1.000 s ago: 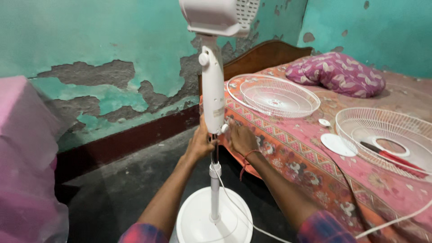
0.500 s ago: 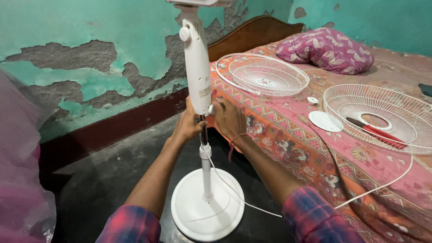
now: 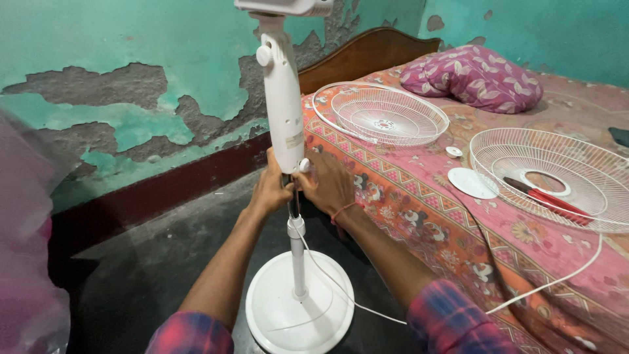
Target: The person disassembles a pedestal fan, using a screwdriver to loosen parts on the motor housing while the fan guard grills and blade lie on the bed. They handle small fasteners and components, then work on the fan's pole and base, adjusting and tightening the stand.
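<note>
One white plastic pedestal fan stand [image 3: 283,111] upright on the dark floor, its round white base [image 3: 299,308] at 6 o'clock of the view. Both hands meet at the lower end of the stand's upper column: left hand [image 3: 270,190] wrapped shut around the pole just under the column, right hand [image 3: 329,183] closed against the small white knob [image 3: 304,166] on the column's side, fingers curled on it. One small pale rectangular label [image 3: 294,141] sits low on the column, just above the hands; its print is too small to make out. One thin white cord [image 3: 341,288] trails from the pole across the base toward 4 o'clock. On the patterned pink bedspread [image 3: 419,210] at 3 o'clock: two white wire fan guards, one [image 3: 386,115] near the headboard, the other [image 3: 557,174] toward the right edge with one red-handled tool [image 3: 547,196] lying in it. Between them, one white round cap [image 3: 473,183] and one smaller white piece [image 3: 453,151]. One purple leaf-print pillow [image 3: 475,77] at 1 o'clock.
</note>
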{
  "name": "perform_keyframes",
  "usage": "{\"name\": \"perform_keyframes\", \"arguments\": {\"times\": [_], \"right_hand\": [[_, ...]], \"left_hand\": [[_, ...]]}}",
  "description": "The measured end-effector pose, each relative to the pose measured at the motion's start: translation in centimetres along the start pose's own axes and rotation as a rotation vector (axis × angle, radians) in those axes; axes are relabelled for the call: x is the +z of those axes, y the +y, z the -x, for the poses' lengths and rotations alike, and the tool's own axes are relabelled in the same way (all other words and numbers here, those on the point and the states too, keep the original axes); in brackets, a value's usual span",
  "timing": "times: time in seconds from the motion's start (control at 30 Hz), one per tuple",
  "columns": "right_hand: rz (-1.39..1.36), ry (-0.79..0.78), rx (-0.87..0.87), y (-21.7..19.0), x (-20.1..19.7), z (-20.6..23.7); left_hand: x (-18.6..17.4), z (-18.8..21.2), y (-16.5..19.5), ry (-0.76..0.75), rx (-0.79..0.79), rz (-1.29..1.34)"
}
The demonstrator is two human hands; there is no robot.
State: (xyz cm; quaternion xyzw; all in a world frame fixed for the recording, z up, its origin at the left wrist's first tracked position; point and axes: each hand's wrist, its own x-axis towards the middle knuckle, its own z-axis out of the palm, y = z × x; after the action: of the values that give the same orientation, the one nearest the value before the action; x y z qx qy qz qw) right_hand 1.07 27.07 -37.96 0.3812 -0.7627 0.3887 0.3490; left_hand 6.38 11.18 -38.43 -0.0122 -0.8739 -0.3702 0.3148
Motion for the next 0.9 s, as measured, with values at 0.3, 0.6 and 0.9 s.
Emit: {"name": "perform_keyframes", "arguments": {"times": [0.3,0.6,0.9], "right_hand": [[-0.141,-0.395,0.304,2.5,2.8,0.0],[-0.227,0.017,-0.33,1.2,-0.3,-0.7],[-0.275,-0.237,0.544,0.0,0.1,-1.2]], "left_hand": [[0.5,-0.4,-0.9,-0.037,-0.128,-0.034],[0.6,-0.2,-1.1,-0.037,-0.108,-0.009],[0.4,-0.1,-0.8,-0.054,-0.137,0.007]]}}
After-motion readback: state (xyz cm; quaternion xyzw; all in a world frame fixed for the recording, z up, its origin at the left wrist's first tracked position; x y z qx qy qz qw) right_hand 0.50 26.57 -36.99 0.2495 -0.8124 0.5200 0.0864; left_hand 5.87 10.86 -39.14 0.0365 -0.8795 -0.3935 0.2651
